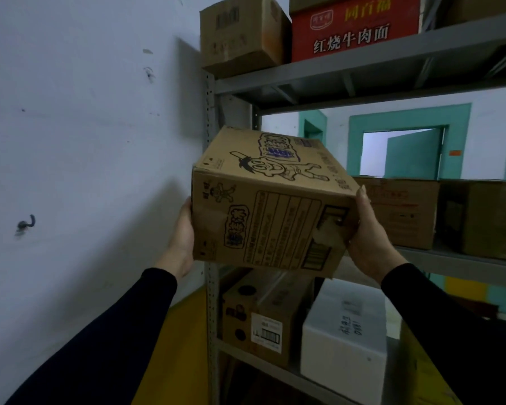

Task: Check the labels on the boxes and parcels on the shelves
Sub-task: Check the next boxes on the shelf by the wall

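both hands hold one cardboard box point(270, 206) in the air, in front of the grey metal shelf unit point(362, 68) at the level of its middle bay. the left hand point(183, 238) presses flat against the box's left face; its fingers are hidden behind the box, so how far they curl cannot be told. the right hand point(368, 229) cups the box's right lower corner, thumb straight up along the edge, the other fingers out of sight beneath. the box is tilted, its top face with a printed cartoon figure sloping away, and its near face shows a printed table and a barcode.

left of the box stands a pale, scuffed wall point(85, 127) bearing a small hook point(27, 225). below the box, on the lower shelf, sit a brown carton point(260, 317) with a white barcode label facing out and, just right of it, a white foam box point(345, 331) with dark writing on its lid. right of the held box, on the middle shelf, stand two more brown cartons point(400, 211); the bay directly behind the held box is open. above it, on the top shelf, a plain brown box point(240, 33) overhangs the shelf edge beside a red carton point(354, 27) with printed characters. beyond the held box, through the shelf, a green-framed doorway point(403, 150) stands open.
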A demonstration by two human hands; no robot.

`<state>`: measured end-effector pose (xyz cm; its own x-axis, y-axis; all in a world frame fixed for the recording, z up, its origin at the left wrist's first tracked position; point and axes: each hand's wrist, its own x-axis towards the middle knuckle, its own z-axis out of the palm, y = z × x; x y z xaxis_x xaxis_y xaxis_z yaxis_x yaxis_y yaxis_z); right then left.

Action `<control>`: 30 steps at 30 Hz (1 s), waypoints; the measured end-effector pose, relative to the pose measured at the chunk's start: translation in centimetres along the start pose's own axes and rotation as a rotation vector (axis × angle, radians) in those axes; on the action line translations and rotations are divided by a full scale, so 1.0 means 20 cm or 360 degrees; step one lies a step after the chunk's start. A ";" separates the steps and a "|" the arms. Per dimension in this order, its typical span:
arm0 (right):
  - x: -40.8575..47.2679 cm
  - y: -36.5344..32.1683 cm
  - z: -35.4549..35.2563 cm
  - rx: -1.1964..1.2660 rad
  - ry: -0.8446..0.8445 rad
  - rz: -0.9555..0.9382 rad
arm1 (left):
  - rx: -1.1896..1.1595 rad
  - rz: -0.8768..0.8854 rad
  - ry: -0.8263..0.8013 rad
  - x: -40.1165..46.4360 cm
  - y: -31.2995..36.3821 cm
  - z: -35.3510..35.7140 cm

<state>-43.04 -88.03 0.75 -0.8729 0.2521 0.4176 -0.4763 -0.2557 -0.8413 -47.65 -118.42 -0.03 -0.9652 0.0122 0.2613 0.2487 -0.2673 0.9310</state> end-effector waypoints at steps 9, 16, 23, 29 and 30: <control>0.26 0.03 0.04 -0.0012 -0.0026 0.0006 | -0.0190 -0.0194 -0.0030 0.43 -0.09 0.06; 0.59 0.25 0.20 -0.0121 0.0177 0.0054 | -0.0193 -0.0400 -0.0098 0.99 -0.25 -0.04; 0.92 0.41 0.35 -0.0268 0.0481 0.0056 | -0.0169 -0.0509 -0.0292 1.52 -0.36 -0.10; 1.07 0.53 0.34 -0.0427 0.0632 0.0060 | -0.0219 -0.0504 -0.0372 1.77 -0.45 -0.10; 1.08 0.57 0.32 -0.0484 0.0664 0.0073 | -0.0199 -0.0496 -0.0376 1.80 -0.46 -0.10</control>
<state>-67.97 -91.45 2.24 -0.7463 0.6137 0.2576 -0.3321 -0.0079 -0.9432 -84.83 -117.44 0.26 -0.9438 0.3284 0.0367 -0.0784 -0.3307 0.9405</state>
